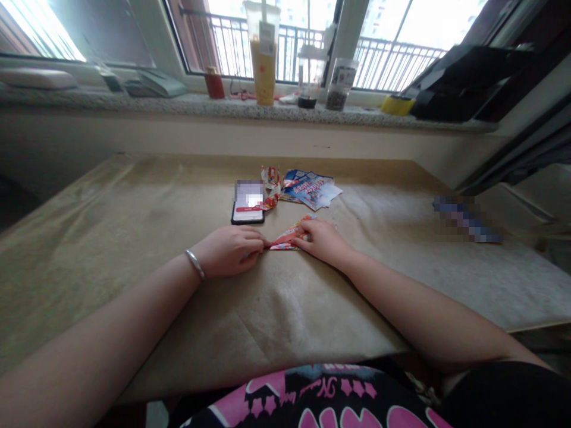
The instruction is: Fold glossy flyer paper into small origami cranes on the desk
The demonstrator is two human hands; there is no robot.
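A folded piece of printed orange and white paper lies on the table in front of me, narrowing to a point at its left end. My left hand, with a silver bangle at the wrist, has its curled fingertips closed on that pointed end. From the other side my right hand grips the wider part, thumb and fingers pressed on it and covering some of it. Just beyond my left hand lies a phone with its screen lit. Folded red and white paper pieces sit beside the phone.
Blue printed cards are fanned out behind the paper. A blurred-out flat item lies at the right of the table. On the window sill stand a tall cup of yellow drink, a red container and clear cups.
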